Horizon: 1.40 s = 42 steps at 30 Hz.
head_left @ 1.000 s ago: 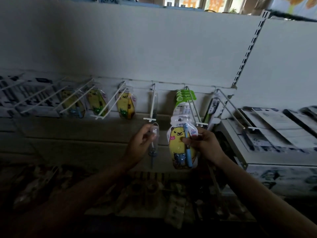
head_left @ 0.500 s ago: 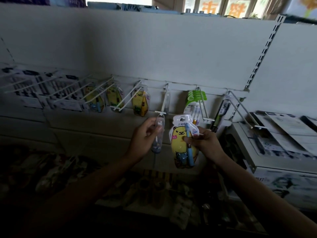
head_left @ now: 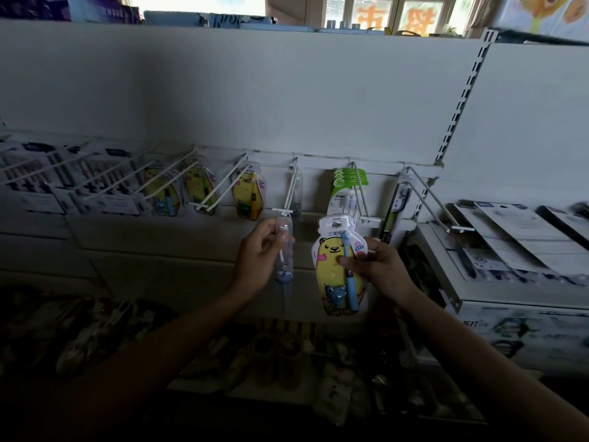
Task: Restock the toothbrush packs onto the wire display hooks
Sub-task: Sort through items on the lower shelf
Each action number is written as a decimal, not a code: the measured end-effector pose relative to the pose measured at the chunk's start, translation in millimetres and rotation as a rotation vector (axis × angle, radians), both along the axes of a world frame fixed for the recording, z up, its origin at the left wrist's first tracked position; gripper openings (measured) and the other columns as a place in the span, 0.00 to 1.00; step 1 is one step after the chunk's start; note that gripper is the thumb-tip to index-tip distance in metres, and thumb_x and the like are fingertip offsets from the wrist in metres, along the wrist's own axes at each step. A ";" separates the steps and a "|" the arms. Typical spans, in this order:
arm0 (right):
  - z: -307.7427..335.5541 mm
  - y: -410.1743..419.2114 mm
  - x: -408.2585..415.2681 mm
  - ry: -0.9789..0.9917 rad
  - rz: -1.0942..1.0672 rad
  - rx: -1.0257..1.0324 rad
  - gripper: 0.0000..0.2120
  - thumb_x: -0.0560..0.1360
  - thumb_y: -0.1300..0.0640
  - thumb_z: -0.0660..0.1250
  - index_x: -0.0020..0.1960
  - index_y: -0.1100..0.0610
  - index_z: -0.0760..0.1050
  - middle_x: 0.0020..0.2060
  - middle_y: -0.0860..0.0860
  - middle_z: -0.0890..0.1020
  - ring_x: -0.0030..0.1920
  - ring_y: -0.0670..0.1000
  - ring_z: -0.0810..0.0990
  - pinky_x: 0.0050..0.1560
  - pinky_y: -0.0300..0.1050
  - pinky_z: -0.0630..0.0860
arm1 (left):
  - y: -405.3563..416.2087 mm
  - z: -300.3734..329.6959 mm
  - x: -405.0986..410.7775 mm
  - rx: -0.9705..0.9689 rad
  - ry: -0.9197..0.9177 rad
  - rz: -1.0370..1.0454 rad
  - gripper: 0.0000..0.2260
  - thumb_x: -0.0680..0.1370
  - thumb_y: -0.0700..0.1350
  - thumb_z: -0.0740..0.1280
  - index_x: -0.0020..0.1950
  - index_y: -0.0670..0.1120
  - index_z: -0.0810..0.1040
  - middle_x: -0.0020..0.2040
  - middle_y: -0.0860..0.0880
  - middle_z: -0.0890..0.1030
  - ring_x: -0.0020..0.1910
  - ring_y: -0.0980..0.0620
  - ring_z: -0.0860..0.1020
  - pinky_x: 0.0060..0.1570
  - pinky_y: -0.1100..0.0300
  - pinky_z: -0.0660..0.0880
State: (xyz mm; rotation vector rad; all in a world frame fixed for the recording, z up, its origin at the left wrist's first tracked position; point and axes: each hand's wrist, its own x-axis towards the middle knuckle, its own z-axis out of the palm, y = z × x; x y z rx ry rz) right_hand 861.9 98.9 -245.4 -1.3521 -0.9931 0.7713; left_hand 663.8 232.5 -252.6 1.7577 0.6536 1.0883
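A pale back panel [head_left: 255,100] fills the upper half of the view, bounded at the right by a slotted metal upright [head_left: 462,100]. Above the panel, windows [head_left: 395,11] show orange lettering. To the right sits a white shelf [head_left: 446,266] carrying flat boxes [head_left: 516,237] with dark and white printed faces, lying side by side and partly overlapping. Below that shelf, a box front [head_left: 516,333] shows grey printed artwork. Along the bottom, in deep shadow, lies a jumble of packets [head_left: 287,355], too dark to identify.
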 end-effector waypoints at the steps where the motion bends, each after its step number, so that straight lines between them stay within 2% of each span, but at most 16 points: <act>1: 0.0 -0.4 0.3 -0.001 0.003 0.000 0.10 0.72 0.69 0.73 0.54 0.64 0.81 0.46 0.55 0.88 0.46 0.53 0.87 0.42 0.41 0.82 | 0.0 0.3 0.7 -0.008 -0.011 0.002 0.06 0.82 0.40 0.63 0.56 0.48 0.78 0.47 0.47 0.84 0.47 0.50 0.83 0.51 0.45 0.80; 4: -0.4 -0.2 1.1 0.006 0.008 0.005 0.11 0.73 0.69 0.73 0.54 0.64 0.81 0.46 0.55 0.88 0.46 0.52 0.87 0.42 0.41 0.82 | 1.6 2.4 4.1 -0.007 0.002 -0.001 0.07 0.82 0.40 0.63 0.56 0.49 0.78 0.48 0.47 0.84 0.46 0.53 0.84 0.50 0.50 0.80; 13: -2.7 4.0 8.1 0.025 -0.013 -0.003 0.12 0.73 0.70 0.72 0.55 0.66 0.80 0.47 0.56 0.87 0.46 0.54 0.87 0.43 0.43 0.83 | 35.9 -20.3 16.4 0.000 0.230 0.005 0.08 0.82 0.45 0.63 0.59 0.56 0.77 0.53 0.51 0.83 0.54 0.52 0.81 0.53 0.50 0.80; 15: -3.7 5.1 12.3 0.028 -0.036 -0.016 0.11 0.72 0.69 0.73 0.55 0.65 0.81 0.47 0.57 0.87 0.47 0.56 0.87 0.45 0.46 0.84 | 40.3 -23.0 18.6 -0.006 0.198 0.004 0.09 0.82 0.44 0.63 0.57 0.58 0.76 0.52 0.53 0.83 0.54 0.53 0.82 0.52 0.52 0.80; 17: -3.9 6.1 16.4 0.022 -0.053 -0.030 0.11 0.72 0.68 0.74 0.55 0.63 0.81 0.47 0.57 0.87 0.48 0.56 0.87 0.47 0.48 0.84 | 41.6 -20.6 19.9 0.007 0.148 0.006 0.10 0.82 0.42 0.63 0.55 0.58 0.75 0.50 0.55 0.83 0.52 0.58 0.82 0.51 0.56 0.79; 19: -4.6 6.9 19.9 -0.003 -0.061 -0.044 0.11 0.72 0.67 0.74 0.54 0.63 0.81 0.46 0.55 0.88 0.46 0.54 0.87 0.45 0.45 0.83 | 39.3 -17.4 21.3 0.025 0.112 -0.019 0.10 0.82 0.41 0.63 0.55 0.57 0.75 0.50 0.54 0.83 0.51 0.59 0.82 0.51 0.58 0.79; 26: -1.9 14.1 15.6 0.001 -0.040 -0.038 0.10 0.72 0.69 0.73 0.50 0.59 0.81 0.40 0.48 0.88 0.41 0.47 0.87 0.39 0.37 0.80 | 24.6 -12.2 17.6 0.043 0.056 -0.075 0.09 0.82 0.40 0.63 0.57 0.53 0.76 0.50 0.55 0.85 0.52 0.55 0.83 0.55 0.46 0.80; 31: -2.2 15.9 10.5 -0.005 -0.030 -0.028 0.11 0.72 0.69 0.74 0.54 0.64 0.81 0.44 0.54 0.88 0.44 0.51 0.87 0.40 0.39 0.81 | 15.6 -8.8 4.7 0.079 0.008 -0.089 0.09 0.80 0.47 0.64 0.59 0.51 0.77 0.50 0.51 0.85 0.50 0.51 0.84 0.52 0.42 0.80; 39: -8.8 11.1 5.5 -0.043 -0.024 -0.052 0.11 0.72 0.68 0.74 0.54 0.65 0.81 0.45 0.54 0.88 0.45 0.51 0.87 0.42 0.40 0.81 | 8.6 -5.0 -0.4 0.058 -0.069 -0.051 0.10 0.80 0.42 0.63 0.60 0.43 0.77 0.49 0.45 0.84 0.48 0.46 0.83 0.52 0.43 0.79; 42: -6.9 10.8 4.3 -0.036 -0.011 -0.046 0.12 0.72 0.68 0.74 0.55 0.64 0.81 0.46 0.55 0.88 0.46 0.52 0.87 0.42 0.40 0.82 | 15.5 -3.7 5.2 0.034 -0.020 -0.038 0.08 0.82 0.39 0.63 0.60 0.42 0.77 0.48 0.47 0.84 0.47 0.48 0.83 0.51 0.44 0.80</act>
